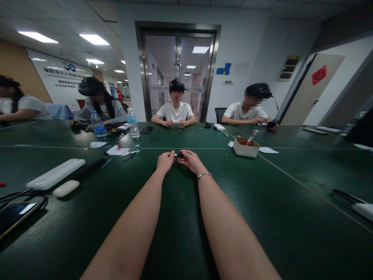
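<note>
Both arms reach out over the dark green table [180,233]. Between my fingertips is a small black piece with a silver end [179,154], too small to name. My right hand [190,160], with a bangle at the wrist, is closed around its black part. My left hand [165,161] is pinched at the silver end; its fingers hide whatever else they may grip. The hands are close together, just above or on the tabletop; which of these I cannot tell.
To the left are a white power strip [56,174], a white oval case [66,188], a phone [17,216] and paper scraps [118,150]. Two water bottles [133,123] stand beyond. A small box [245,147] is right of centre. Several people wearing headsets sit opposite.
</note>
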Available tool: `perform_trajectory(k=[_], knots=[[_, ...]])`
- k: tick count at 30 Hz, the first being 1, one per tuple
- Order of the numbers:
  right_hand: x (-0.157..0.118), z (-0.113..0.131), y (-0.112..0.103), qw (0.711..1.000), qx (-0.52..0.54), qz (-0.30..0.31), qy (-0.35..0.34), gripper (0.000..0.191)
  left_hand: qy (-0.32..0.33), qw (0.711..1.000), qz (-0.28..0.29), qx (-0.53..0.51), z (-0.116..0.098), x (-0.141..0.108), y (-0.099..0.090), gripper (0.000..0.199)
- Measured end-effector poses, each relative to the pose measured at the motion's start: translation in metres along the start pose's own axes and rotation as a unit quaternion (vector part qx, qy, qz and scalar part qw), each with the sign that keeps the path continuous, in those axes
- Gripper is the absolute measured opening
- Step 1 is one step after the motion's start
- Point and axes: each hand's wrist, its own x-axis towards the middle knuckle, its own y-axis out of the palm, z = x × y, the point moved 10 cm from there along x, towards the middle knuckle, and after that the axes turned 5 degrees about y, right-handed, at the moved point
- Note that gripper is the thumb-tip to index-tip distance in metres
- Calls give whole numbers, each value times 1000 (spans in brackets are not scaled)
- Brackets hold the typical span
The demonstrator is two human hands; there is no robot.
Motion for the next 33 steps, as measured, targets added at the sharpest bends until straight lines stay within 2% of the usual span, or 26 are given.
perform_trajectory(k=[11,25,33], knots=[[-2,1,4,1000,-4,19,3,3,-9,1000,-1,3,6,3,2,51],[1,0,4,999,-5,45,-3,14,-18,1000,18,0,6,3,4,52],[-3,2,6,998,-7,55,-5,18,-23,1000,9,-2,9,4,2,52]])
